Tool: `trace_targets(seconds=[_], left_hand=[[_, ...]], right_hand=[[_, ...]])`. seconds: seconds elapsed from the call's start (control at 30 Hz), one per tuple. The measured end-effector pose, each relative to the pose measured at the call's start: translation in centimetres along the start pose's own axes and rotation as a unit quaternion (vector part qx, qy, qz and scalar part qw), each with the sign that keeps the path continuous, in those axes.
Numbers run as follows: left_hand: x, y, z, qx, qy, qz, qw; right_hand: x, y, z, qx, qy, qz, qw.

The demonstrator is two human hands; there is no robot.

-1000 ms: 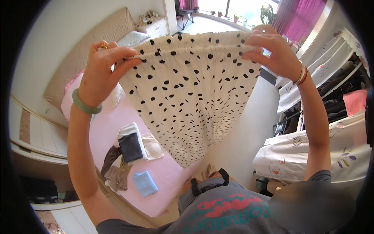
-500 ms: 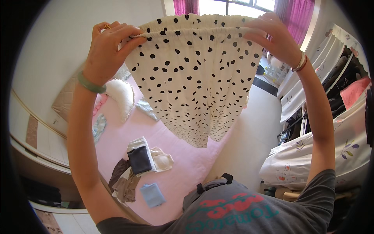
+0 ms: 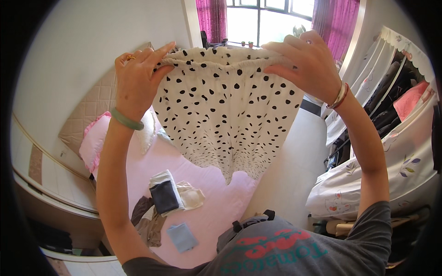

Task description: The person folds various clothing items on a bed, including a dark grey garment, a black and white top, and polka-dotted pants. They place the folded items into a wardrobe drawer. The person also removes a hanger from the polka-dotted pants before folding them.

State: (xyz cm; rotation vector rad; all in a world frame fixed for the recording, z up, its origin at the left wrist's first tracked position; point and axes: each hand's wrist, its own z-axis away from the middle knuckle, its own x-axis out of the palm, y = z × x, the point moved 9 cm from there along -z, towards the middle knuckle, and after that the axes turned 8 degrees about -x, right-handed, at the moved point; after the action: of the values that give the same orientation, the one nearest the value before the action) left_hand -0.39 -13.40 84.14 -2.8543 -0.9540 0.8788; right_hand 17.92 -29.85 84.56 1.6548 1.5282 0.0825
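Observation:
White elastic-waisted trousers (image 3: 225,106) with black spots hang spread in front of me, held up by the waistband. My left hand (image 3: 138,85) pinches the waistband's left end between thumb and fingers. At the other end, my right hand (image 3: 308,66) grips the band the same way, thumb in front. The legs drape down over the pink bed sheet (image 3: 214,207). Below, on the bed, a dark folded cloth (image 3: 164,197) lies on white folded clothes (image 3: 189,195). Brown clothing (image 3: 151,227) lies beside them, and a light blue folded cloth (image 3: 182,238) lies nearer me.
Pink pillows (image 3: 95,140) rest by the padded headboard (image 3: 83,112) at far left. On the right stands a clothes rack with a white printed cover (image 3: 368,193) and hanging garments. A window (image 3: 262,25) with purple curtains (image 3: 334,25) is beyond; pale floor (image 3: 294,147) runs beside the bed.
Both hands and the waistband are lower in the picture, and the hands are a little closer together. More of the window shows above. The trousers' lower part now looks wavier.

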Motion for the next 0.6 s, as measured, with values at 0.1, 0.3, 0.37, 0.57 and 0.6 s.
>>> trace_targets(seconds=[0.1, 0.3, 0.37, 0.57, 0.6], left_hand=[[-0.3, -0.3, 0.2, -0.01, 0.024, 0.027, 0.999], [-0.4, -1.7, 0.5, -0.084, 0.032, 0.207, 0.974], [2.0, -3.6, 1.6, -0.197, -0.01, 0.467, 0.862], [1.3, -1.6, 2.3, -0.281, -0.003, 0.68, 0.677], [0.5, -1.0, 1.8, -0.259, 0.012, 0.694, 0.672]], right_hand=[[-0.9, -0.4, -0.5, -0.003, -0.003, 0.002, 1.0], [-1.4, -0.8, -0.9, -0.024, -0.012, -0.054, 0.998], [-2.1, -1.1, -1.2, -0.022, -0.016, -0.105, 0.994], [-4.9, -2.3, -1.3, 0.007, -0.025, -0.283, 0.959], [-5.4, -2.9, -1.5, 0.018, -0.058, -0.308, 0.949]])
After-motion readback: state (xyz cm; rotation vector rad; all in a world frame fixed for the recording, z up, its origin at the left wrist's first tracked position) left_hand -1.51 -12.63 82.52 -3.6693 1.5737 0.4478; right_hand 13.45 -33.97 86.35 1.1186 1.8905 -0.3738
